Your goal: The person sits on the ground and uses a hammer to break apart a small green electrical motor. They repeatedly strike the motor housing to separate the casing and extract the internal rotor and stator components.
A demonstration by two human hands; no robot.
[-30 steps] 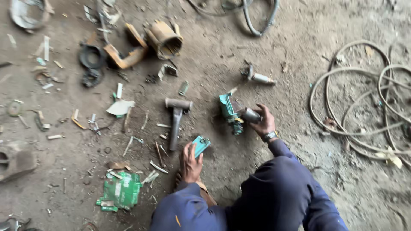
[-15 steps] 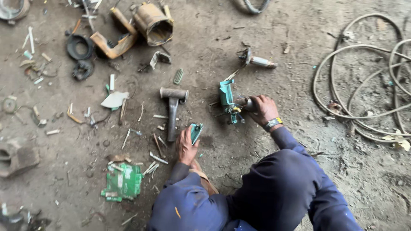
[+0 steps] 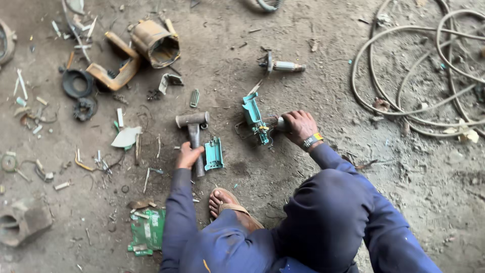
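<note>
Steel-headed hammer (image 3: 193,132) gripped by left hand (image 3: 188,155); right hand (image 3: 298,126) clasps teal plastic tool housing (image 3: 255,120).

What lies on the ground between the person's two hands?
In the head view, a teal plastic cover lies between the left hand and the right hand, beside the hammer.

Hammer (image 3: 193,132) handle end under left hand (image 3: 188,155)

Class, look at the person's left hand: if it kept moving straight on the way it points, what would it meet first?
The left hand points up along the hammer handle, so it would probably meet the hammer's metal head first.
</note>
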